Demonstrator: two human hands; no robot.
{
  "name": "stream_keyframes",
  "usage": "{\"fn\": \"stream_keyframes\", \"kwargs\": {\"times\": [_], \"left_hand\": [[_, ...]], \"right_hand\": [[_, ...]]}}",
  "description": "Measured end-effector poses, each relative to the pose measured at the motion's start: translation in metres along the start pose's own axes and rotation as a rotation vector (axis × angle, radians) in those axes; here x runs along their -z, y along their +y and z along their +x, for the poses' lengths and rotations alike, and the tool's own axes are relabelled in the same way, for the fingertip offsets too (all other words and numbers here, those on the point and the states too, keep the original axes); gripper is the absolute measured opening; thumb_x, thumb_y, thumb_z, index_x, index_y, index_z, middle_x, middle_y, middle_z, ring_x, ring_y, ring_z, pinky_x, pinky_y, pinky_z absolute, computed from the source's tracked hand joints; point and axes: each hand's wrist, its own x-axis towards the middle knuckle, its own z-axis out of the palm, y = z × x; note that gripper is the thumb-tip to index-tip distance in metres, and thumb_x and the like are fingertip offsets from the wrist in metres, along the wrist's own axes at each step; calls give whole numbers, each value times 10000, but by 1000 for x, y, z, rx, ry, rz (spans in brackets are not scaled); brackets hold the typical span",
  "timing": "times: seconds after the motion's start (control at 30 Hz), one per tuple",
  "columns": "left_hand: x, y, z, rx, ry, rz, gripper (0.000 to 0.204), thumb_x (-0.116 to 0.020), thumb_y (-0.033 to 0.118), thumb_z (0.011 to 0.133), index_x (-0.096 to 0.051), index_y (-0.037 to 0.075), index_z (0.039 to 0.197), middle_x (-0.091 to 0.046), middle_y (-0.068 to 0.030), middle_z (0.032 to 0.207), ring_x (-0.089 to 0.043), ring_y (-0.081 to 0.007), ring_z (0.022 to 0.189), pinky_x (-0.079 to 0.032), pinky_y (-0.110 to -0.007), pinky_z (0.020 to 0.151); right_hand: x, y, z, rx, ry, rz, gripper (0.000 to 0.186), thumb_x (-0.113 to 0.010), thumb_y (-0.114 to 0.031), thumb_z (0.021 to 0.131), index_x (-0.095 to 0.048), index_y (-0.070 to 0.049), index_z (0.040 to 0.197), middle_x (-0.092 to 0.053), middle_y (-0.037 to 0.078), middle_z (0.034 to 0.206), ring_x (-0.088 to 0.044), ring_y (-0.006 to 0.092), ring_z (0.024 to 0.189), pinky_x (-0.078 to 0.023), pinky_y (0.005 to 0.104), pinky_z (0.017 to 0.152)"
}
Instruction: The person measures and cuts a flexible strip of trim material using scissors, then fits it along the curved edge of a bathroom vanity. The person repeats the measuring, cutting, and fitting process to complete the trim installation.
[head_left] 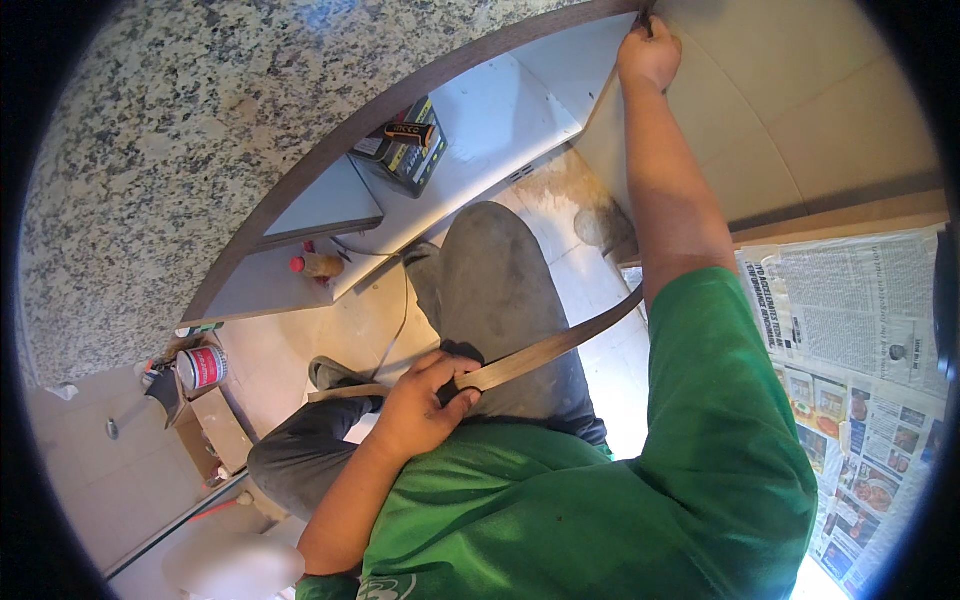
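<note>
Strip point(545, 351) lies clasped between left fingers point(442, 371); right fingers point(660, 32) bent, their hold unclear.

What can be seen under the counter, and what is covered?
Under the counter are a white cabinet, a dark container with a black-orange item at its top, and a bottle. The counter hides whatever lies deeper.

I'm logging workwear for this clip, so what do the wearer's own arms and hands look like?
The left hand and right hand show no gloves, and the forearms are uncovered. The shirt is green and short-sleeved; its right sleeve looks loose and creased. Little of the left sleeve is visible.
</note>
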Motion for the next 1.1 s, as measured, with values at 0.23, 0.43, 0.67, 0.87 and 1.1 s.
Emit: {"fn": "stream_keyframes", "kwargs": {"times": [0.23, 0.43, 0.67, 0.87, 1.1], "left_hand": [[2, 2, -1, 42, -19, -20, 342, -778, 60, 835, -666, 23, 1156, -654, -118, 987, -641, -245, 965, -487, -338, 904], [0, -1, 2, 35, -18, -31, 329, -779, 65, 836, -673, 25, 1144, -648, -106, 968, -633, -227, 945, -484, -330, 889], [-3, 1, 5, 69, -18, 31, 333, -775, 65, 824, -684, 58, 1145, -626, -95, 908, -627, -257, 871, -499, -336, 808], [-8, -1, 8, 40, -22, 94, 307, -782, 35, 824, -694, 45, 1118, -630, -82, 907, -627, -224, 858, -497, -324, 807], [-12, 11, 17, 69, -75, 143, 336, -789, -12, 805, -682, 36, 1120, -646, -94, 965, -625, -227, 929, -481, -311, 866]], "right_hand": [[-3, 6, -2, 7, 70, 57, 362, -611, -202, 915, -683, -116, 1258, -615, 203, 1202, -621, 376, 1115, -499, 442, 962], [-10, 22, 3, 134, 67, 149, 408, -626, -229, 931, -635, -128, 1326, -619, 185, 1230, -605, 363, 1168, -484, 428, 1001], [3, 28, -5, 201, 40, 157, 521, -574, -173, 949, -481, -127, 1459, -550, 236, 1336, -545, 416, 1220, -421, 468, 1083], [56, 3, -36, -67, -104, 222, 469, -547, -324, 1021, -517, -159, 1459, -568, 191, 1406, -525, 398, 1310, -417, 439, 1102], [23, 42, -35, -49, -42, 450, 432, -653, -319, 943, -624, -196, 1356, -621, 120, 1291, -591, 342, 1199, -461, 429, 1050]]}}
